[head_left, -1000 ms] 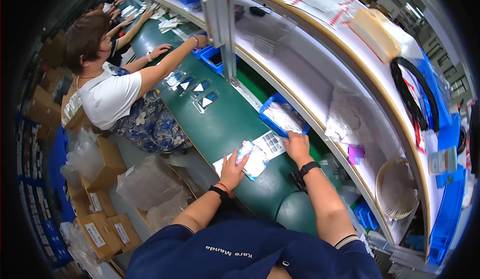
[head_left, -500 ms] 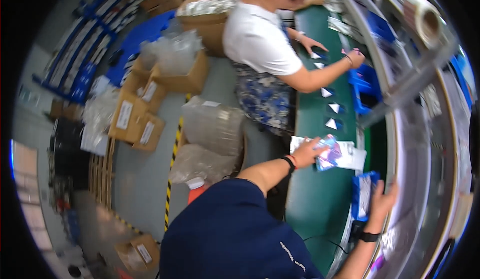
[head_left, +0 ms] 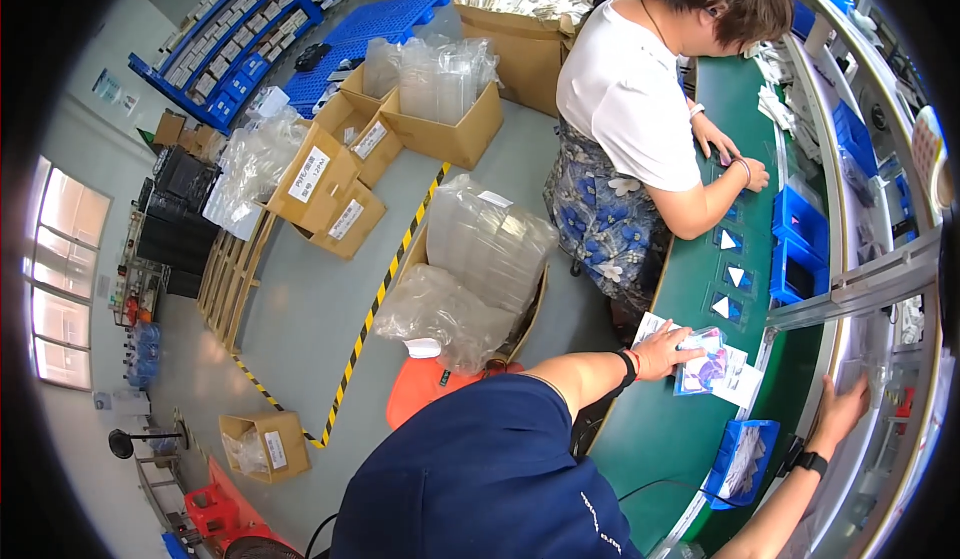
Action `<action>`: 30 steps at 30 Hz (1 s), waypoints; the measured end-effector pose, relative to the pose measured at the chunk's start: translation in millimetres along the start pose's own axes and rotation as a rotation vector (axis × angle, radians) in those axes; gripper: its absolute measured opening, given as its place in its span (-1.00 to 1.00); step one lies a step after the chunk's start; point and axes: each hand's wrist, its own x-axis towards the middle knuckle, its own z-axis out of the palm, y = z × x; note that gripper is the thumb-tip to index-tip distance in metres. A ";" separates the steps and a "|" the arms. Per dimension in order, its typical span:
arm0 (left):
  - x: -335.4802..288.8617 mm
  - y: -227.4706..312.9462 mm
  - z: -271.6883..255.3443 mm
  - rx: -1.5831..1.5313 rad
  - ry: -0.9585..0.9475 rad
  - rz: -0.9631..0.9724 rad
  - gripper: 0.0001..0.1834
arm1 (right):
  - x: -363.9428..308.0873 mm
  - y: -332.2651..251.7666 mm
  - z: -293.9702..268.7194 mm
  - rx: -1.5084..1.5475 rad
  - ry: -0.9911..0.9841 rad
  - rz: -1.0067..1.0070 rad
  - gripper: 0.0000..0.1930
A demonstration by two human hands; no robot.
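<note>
A: Where is that purple-and-blue packet (head_left: 703,361)?

B: Near us on the green surface (head_left: 650,444), over some white papers (head_left: 740,379). The left hand (head_left: 660,351) reaches in from the left, fingers slightly spread on its edge, probably to steady it. Whether the thumb grips underneath, I can't tell.

A: And the right hand (head_left: 843,414)?

B: Out by the shelf (head_left: 820,489) on the right, half open, thumb apart from the fingers. I see nothing in it, though I can't tell if it touches the shelf edge.

A: Why is the blue bin (head_left: 718,467) on that side?

B: For easy reach, I'd guess; it sits at the surface's right edge, full of white pieces.

A: Those dark cards (head_left: 729,308) beyond the packet look deliberate.

B: Spaced in a line, perhaps so each stays separate. Each carries a white triangle. A co-worker's hands (head_left: 745,174) are busy at the far end.

A: Any writing?

B: White labels with dark characters on the cartons (head_left: 325,184) at left, and pale lettering on the navy shirt (head_left: 480,469), too small to read. The packet's print is just coloured shapes from here.
</note>
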 end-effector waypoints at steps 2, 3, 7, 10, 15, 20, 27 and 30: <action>-1.7 -0.1 -0.5 0.009 -0.012 -0.006 -0.23 | -11.9 -5.2 -7.3 0.002 -0.002 -0.013 -0.20; -2.2 -0.3 -1.0 0.021 -0.021 -0.009 -0.23 | -17.4 -6.5 -10.5 0.005 0.002 -0.025 -0.22; -3.4 0.2 2.3 0.018 -0.056 -0.014 -0.20 | -38.9 -2.2 -17.0 -0.021 0.018 -0.058 -0.26; -4.6 -1.0 5.0 0.009 -0.015 0.003 -0.19 | -57.3 3.1 -15.7 -0.016 0.065 -0.066 -0.32; -5.6 -0.2 3.1 0.050 0.059 0.036 -0.23 | -83.8 3.7 -28.1 0.001 0.140 -0.149 -0.42; -5.0 1.4 0.8 -0.001 0.016 0.008 -0.20 | -114.3 2.1 -55.7 0.101 0.268 -0.172 -0.46; -10.3 1.0 -5.2 0.021 0.019 -0.011 -0.22 | -216.2 -33.4 -104.4 0.299 0.309 0.055 -0.53; -15.3 -3.7 -6.1 0.049 0.040 0.006 -0.25 | -265.7 -80.5 -126.9 0.443 0.093 0.074 -0.52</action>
